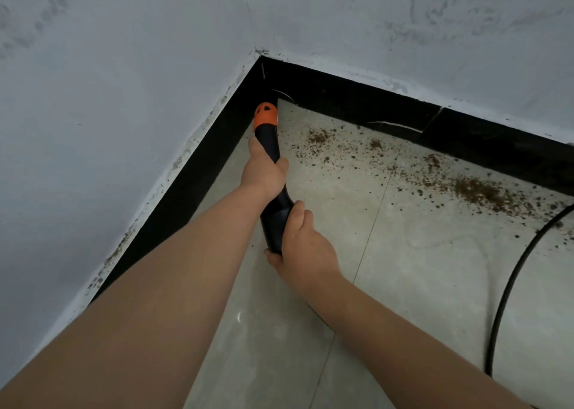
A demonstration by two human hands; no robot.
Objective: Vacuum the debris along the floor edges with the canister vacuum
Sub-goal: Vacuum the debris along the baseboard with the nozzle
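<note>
A black vacuum nozzle (272,191) with an orange tip (266,115) points into the floor corner, its tip against the black skirting. My left hand (264,171) grips the narrow front part of the nozzle. My right hand (302,241) grips its wider rear end. Brown debris (478,189) lies scattered on the pale tile along the far skirting, with a smaller patch (318,138) near the corner. The canister itself is out of view.
Black skirting (357,98) runs along both grey walls and meets in the corner. A black cable (509,287) curves across the tiles at the right. A crack shows in the far skirting (433,120).
</note>
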